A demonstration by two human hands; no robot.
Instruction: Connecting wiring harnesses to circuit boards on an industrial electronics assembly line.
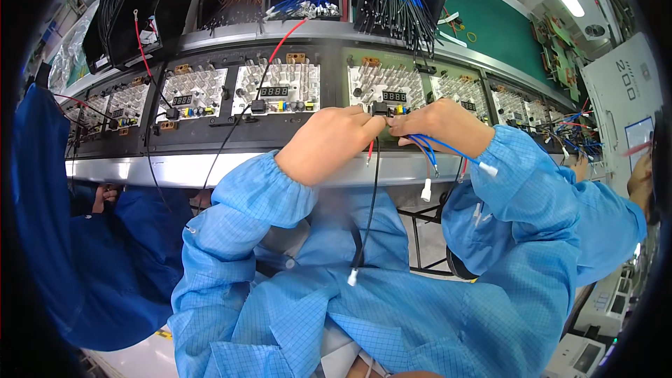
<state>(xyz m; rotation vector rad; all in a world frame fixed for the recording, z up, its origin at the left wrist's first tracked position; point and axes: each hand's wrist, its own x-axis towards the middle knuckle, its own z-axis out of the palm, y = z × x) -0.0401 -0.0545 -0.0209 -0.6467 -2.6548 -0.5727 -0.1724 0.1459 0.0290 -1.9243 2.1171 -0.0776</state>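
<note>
Left hand [332, 141], its hold hidden so I cannot tell what it grips, meets right hand [442, 126], closed narrowly around blue wires [448, 146], at the near edge of a white circuit board [369, 91]. Wire fitting seems underway, calling for steady fingertip alignment. Neighbouring boards [448, 86] crowd both sides; room opens bodyward, past the silver rail [175, 171].
</note>
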